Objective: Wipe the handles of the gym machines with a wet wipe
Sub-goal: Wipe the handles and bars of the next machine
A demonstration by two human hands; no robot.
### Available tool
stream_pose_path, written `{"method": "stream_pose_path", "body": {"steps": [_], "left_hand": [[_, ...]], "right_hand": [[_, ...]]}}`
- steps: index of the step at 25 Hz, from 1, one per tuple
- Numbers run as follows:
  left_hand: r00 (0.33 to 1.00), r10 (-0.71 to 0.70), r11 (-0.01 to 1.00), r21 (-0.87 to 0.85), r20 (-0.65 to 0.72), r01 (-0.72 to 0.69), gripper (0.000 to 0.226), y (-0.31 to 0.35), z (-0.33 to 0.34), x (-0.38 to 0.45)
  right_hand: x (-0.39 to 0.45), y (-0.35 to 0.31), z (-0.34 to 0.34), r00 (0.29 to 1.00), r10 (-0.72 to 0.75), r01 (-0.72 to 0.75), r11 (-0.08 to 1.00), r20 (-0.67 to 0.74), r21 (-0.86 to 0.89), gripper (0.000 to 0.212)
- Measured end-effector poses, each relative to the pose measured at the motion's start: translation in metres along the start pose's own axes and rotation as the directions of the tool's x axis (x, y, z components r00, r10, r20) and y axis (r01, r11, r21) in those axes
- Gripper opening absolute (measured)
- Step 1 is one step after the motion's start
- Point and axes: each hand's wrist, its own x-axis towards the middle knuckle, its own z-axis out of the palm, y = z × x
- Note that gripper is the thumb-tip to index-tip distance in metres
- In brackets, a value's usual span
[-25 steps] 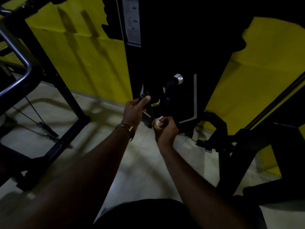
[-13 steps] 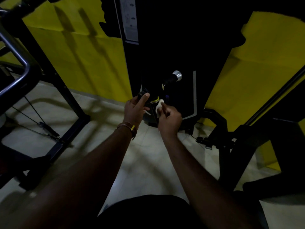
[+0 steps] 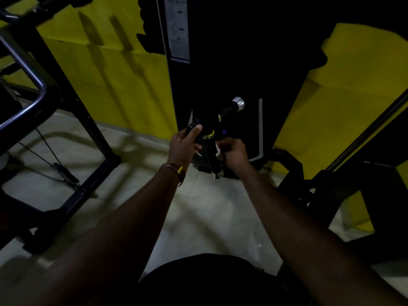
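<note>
A black gym machine (image 3: 242,62) stands against the yellow wall in front of me. Two black handles with silver end caps stick out of it: one points up and right (image 3: 231,108), the other hangs down (image 3: 213,157) below a yellow ring. My left hand (image 3: 184,145) grips a black part of the machine left of the handles, thumb on top. My right hand (image 3: 234,151) presses a small white wet wipe (image 3: 218,150) against the right side of the hanging handle. Most of the wipe is hidden by my fingers.
A black metal frame (image 3: 95,129) with a curved steel bar (image 3: 26,71) and cables stands at the left. Another dark machine base (image 3: 344,195) fills the right. Pale floor (image 3: 205,213) lies between them. The scene is dim.
My right hand rose with the wipe to the top of the hanging handle, then slid down its right side. My left hand kept its hold on the machine.
</note>
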Motion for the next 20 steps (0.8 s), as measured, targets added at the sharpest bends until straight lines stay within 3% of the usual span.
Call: {"method": "stream_pose_path", "body": {"steps": [2, 6, 12, 17, 20], "left_hand": [[1.0, -0.003, 1.0, -0.006, 0.002, 0.003, 0.026, -0.001, -0.001, 0.0], [1.0, -0.012, 1.0, -0.005, -0.007, 0.012, 0.028, -0.001, -0.001, 0.001], [1.0, 0.0, 0.999, 0.041, 0.0, 0.0, 0.009, 0.005, -0.003, 0.0], [0.999, -0.004, 1.0, 0.028, -0.044, 0.005, 0.011, 0.006, 0.003, -0.004], [1.0, 0.009, 0.999, 0.035, -0.023, -0.008, 0.007, 0.008, 0.002, -0.004]], "right_hand": [[0.001, 0.008, -0.001, 0.999, 0.048, -0.047, 0.998, 0.01, -0.048, 0.014], [0.004, -0.008, 0.01, 0.989, 0.065, -0.044, 0.987, -0.131, 0.152, 0.014], [-0.051, 0.011, 0.033, 0.915, -0.077, 0.071, 0.997, -0.395, -0.028, 0.008], [-0.032, -0.011, 0.061, 0.907, -0.157, 0.165, 0.986, -0.391, -0.015, 0.006], [-0.048, 0.014, 0.069, 0.909, -0.055, 0.07, 0.997, -0.414, 0.02, 0.01]]}}
